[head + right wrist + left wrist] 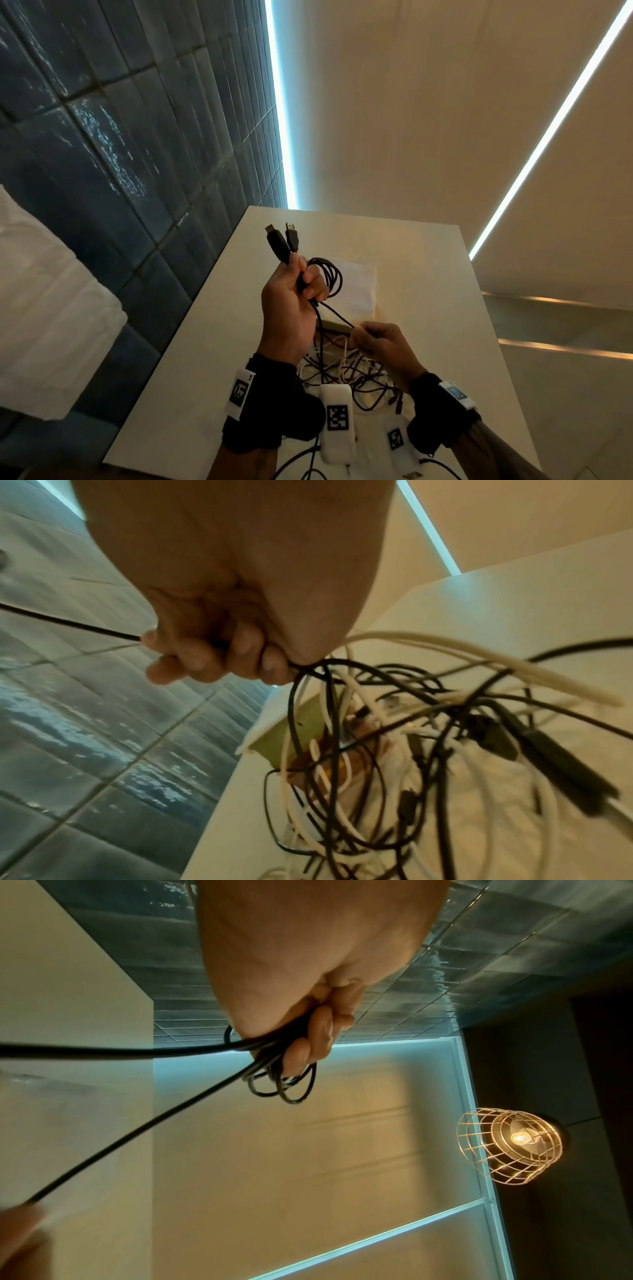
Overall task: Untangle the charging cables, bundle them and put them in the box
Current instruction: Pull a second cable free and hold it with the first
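We are partway through the first cable, as far as we can judge. Our left hand point(291, 301) is raised above the tabletop point(428, 274), its fingers point(318, 1031) curled round a small coil point(330, 277) of black cable, with two plugs point(282, 240) sticking up past the thumb. In the left wrist view several loops hang below the fist. From the coil one black strand point(334, 313) runs down to our right hand point(383, 342), whose fingers point(192, 653) pinch it just above the heap; it looks nearly taut between the two hands.

So one cable is mostly coiled but not yet closed off: we see no tie or wrap round it, and its tail appears to lead into the heap, so we cannot tell whether it is free.

The rest is still ahead. The tangle point(349, 377) of black and white cables lies on the tabletop below and between our wrists, the strands crossing one another thickly in the right wrist view. Beyond our hands sits a pale box point(356, 287), partly hidden by the coil; a greenish edge of it shows beside the tangle. We cannot see inside, so we cannot say whether any bundle is already in it.

Left, by our reckoning: finish this coil, secure it, box it, then repeat for every cable in the heap.
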### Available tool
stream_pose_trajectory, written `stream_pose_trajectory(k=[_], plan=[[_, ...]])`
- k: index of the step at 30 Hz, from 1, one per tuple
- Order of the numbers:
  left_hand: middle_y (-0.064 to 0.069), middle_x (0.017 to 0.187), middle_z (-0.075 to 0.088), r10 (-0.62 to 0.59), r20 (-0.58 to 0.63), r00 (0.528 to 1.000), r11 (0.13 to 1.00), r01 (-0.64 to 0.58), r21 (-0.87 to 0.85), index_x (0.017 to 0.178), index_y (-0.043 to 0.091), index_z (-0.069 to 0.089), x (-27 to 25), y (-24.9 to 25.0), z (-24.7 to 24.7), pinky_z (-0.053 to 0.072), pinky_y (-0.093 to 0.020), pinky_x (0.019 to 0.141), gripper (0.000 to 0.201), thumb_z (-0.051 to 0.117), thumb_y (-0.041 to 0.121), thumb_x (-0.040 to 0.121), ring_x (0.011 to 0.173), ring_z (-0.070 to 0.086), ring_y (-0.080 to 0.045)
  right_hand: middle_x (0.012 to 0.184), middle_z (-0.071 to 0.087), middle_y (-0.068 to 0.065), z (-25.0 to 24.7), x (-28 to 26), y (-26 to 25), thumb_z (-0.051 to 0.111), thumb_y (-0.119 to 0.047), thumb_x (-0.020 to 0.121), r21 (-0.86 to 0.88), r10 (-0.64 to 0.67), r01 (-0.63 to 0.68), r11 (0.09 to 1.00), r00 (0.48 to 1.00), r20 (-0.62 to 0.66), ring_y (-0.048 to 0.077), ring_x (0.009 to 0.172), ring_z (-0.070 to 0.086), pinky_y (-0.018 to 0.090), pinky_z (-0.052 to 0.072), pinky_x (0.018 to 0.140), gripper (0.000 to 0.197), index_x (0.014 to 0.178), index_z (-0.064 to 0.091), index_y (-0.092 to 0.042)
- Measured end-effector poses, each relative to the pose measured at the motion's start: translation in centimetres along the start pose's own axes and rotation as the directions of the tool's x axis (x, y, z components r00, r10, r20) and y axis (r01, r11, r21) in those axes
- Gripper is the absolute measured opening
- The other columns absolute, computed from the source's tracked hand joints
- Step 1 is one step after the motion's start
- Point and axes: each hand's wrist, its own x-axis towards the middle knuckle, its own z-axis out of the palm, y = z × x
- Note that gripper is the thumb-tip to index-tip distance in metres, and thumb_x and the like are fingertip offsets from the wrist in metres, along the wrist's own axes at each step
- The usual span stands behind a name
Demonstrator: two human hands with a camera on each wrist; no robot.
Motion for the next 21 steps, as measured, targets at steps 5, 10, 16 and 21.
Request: stream_pose_trajectory(k=[5, 10, 16, 21], plan=[[0.002, 0.063, 0.035, 0.015, 0.006, 1.000, 0.999, -0.015, 0.029, 0.074, 0.015, 0.042, -0.1, 0.2, 0.1, 0.023, -0.027, 0.055, 0.032, 0.034, 0.023, 0.104, 0.051, 0.026, -0.010, 0.065, 0.046, 0.008, -0.4, 0.4, 1.7, 0.055, -0.013, 0.098, -0.032, 0.020, -0.021, 0.999, 0.999, -0.035, 0.016, 0.061, 0.037, 0.020, 0.031, 0.056, 0.032, 0.067, 0.061, -0.005], [0.003, 0.063, 0.037, 0.051, 0.029, 0.998, 0.998, -0.052, 0.026, 0.074, 0.015, 0.040, 0.1, 1.3, 0.2, 0.026, -0.026, 0.054, 0.031, 0.033, 0.023, 0.104, 0.052, 0.026, -0.010, 0.061, 0.045, 0.006, -0.8, 0.6, 2.4, 0.053, -0.007, 0.098, -0.066, 0.044, -0.048, 0.997, 0.997, -0.069, 0.012, 0.058, 0.038, 0.016, 0.034, 0.055, 0.035, 0.065, 0.063, -0.012], [0.004, 0.062, 0.038, 0.079, -0.025, 0.997, 0.980, -0.073, 0.187, 0.074, 0.014, 0.040, 0.4, 1.1, -0.1, 0.027, -0.024, 0.052, 0.032, 0.032, 0.021, 0.104, 0.050, 0.027, -0.009, 0.046, 0.051, -0.011, -0.9, 1.0, 0.5, 0.057, -0.003, 0.093, -0.106, 0.063, -0.089, 0.990, 0.972, -0.225, 0.001, 0.045, 0.045, 0.013, 0.035, 0.049, 0.030, 0.064, 0.061, -0.004], [0.003, 0.062, 0.036, 0.076, -0.100, 0.992, 0.948, -0.041, 0.317, 0.072, 0.014, 0.039, 0.7, 0.0, -0.4, 0.025, -0.027, 0.051, 0.033, 0.033, 0.019, 0.104, 0.048, 0.027, -0.010, 0.053, 0.043, 0.002, -0.6, 2.3, -3.0, 0.060, -0.003, 0.090, 0.052, 0.018, 0.000, 0.999, 0.939, -0.344, 0.016, 0.052, 0.033, 0.026, 0.025, 0.049, 0.020, 0.073, 0.069, 0.003]])
